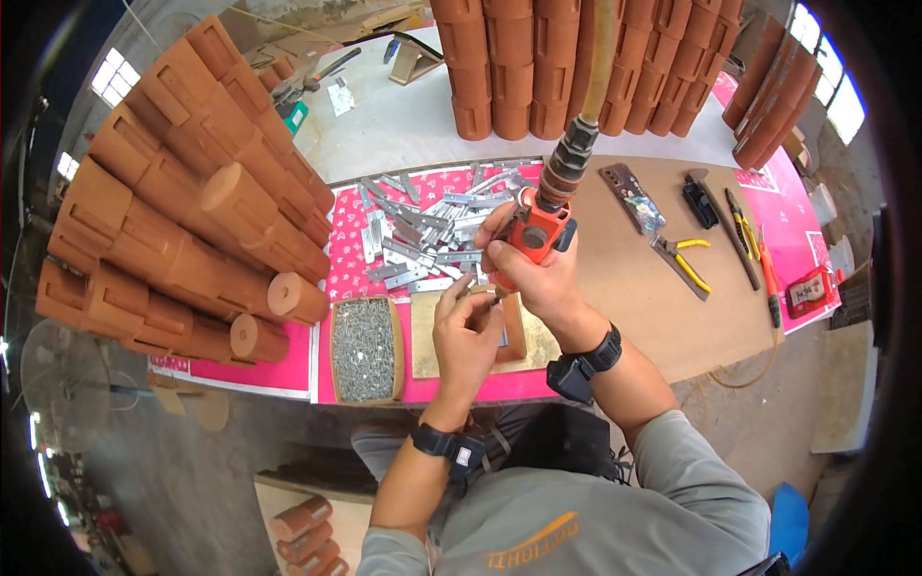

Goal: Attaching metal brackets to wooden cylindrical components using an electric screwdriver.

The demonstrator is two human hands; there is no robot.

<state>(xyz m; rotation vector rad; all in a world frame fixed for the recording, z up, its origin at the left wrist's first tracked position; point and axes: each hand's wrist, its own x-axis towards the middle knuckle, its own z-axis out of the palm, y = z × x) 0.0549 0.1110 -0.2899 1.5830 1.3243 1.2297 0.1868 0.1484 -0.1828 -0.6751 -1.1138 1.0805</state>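
Note:
My right hand (540, 278) is wrapped round an orange air screwdriver (538, 226), held upright with its hose running up and away. The tool's lower end points down beside my left hand (463, 336). The left fingers are bent together at that tip; whatever they pinch is too small and hidden to name. Under both hands a terracotta-coloured piece (516, 336) lies on a wooden board (437, 338), partly covered by my fingers. Left of the board stands a box of small screws (365, 350). Loose metal strips (423, 230) are heaped just beyond my hands.
Stacked terracotta-coloured cylinders (173, 230) rise at the left, with more cylinders (533, 67) at the back. On brown cardboard (615, 317) at the right lie a phone (631, 197), yellow-handled pliers (687, 264), a black-handled tool (701, 200) and a screwdriver (769, 278). A red box (812, 293) sits at the right edge.

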